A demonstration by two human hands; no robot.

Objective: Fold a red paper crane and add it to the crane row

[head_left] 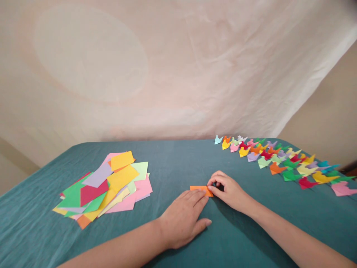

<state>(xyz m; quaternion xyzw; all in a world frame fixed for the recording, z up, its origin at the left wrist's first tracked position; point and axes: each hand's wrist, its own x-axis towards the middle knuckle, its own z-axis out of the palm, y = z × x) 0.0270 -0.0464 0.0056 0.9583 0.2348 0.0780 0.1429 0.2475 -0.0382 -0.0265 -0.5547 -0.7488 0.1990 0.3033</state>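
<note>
A small folded strip of orange paper [197, 188] lies on the table in front of me. My left hand [187, 216] rests flat across it, fingers stretched out and thumb apart, covering much of its near side. At the strip's right end, my right hand [227, 189] pinches the paper's edge between thumb and fingertips. The paper's exact folds are partly hidden under my fingers.
A loose pile of coloured paper sheets [121, 178] lies to the left on the green tablecloth [173, 160]. Rows of folded paper birds [276, 168] in many colours stand along the right side. A pale cloth [178, 74] hangs behind the table.
</note>
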